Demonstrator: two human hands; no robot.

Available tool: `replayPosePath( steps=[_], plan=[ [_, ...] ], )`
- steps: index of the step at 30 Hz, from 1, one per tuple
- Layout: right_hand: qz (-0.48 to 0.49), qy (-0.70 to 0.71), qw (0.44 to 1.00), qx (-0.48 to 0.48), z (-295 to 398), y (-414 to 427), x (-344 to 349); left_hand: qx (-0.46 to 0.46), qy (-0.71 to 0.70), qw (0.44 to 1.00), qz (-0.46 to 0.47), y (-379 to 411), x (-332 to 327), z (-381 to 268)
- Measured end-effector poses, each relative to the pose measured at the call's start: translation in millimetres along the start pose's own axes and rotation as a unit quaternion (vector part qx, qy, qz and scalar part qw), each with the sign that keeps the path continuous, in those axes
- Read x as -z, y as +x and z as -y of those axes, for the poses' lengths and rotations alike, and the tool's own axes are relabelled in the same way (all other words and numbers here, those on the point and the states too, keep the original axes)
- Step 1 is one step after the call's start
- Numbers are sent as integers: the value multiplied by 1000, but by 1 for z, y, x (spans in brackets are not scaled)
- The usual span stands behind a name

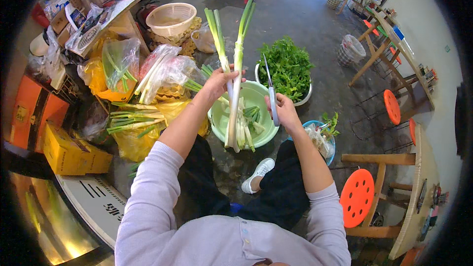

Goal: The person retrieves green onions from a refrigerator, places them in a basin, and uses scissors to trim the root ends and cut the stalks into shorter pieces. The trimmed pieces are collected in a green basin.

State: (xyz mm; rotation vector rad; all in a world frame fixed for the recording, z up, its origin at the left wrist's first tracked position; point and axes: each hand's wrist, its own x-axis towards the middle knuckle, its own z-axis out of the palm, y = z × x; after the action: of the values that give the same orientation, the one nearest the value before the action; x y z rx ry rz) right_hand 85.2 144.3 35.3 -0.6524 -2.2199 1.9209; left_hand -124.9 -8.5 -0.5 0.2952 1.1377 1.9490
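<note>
Two long green onions (235,99) are gripped by my left hand (221,82), their green tops pointing away from me and their white ends hanging over the pale green basin (269,136). My right hand (283,113) holds a pair of scissors (272,96) by grey handles, blades pointing away and just right of the onions, apart from them. Inside the basin lie cut green onion pieces (248,127). Beyond my right hand, leafy greens (286,66) fill a white basin (307,98).
Left of the basin, more green onions (136,118) lie on a yellow plastic bag (138,144). A blue basin (330,159) with a plastic bag stands by my right knee. An orange stool (357,198) is at right, and a cream basket (172,26) rests on egg trays.
</note>
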Motion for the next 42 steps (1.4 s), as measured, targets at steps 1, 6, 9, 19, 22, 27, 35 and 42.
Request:
replayPosePath(
  steps=[1, 6, 9, 19, 22, 27, 35, 42],
  plan=[
    [0, -16, 1000, 17, -4, 3, 1, 0, -1, 1000, -4, -1, -1, 0],
    [-3, -107, 993, 52, -25, 14, 7, -16, 6, 1000, 1, 3, 3, 1],
    [-4, -149, 988, 38, -15, 10, 6, -16, 48, 999, -10, 2, 7, 0],
    [13, -172, 984, 40, -26, 18, 15, -1, 146, 988, 39, -5, -8, 0],
    [18, -163, 985, 48, -24, 16, 16, 12, 154, 987, 42, -9, -12, -1],
    [40, -155, 987, 28, -25, 17, 17, 25, 201, 976, 84, -8, -10, 2],
    [27, -201, 979, 6, -27, 12, 22, 48, 267, 957, 103, -8, -6, 5],
    [37, -251, 966, -48, -27, 10, 28, 39, 289, 949, 119, -8, -2, 8]
  ],
)
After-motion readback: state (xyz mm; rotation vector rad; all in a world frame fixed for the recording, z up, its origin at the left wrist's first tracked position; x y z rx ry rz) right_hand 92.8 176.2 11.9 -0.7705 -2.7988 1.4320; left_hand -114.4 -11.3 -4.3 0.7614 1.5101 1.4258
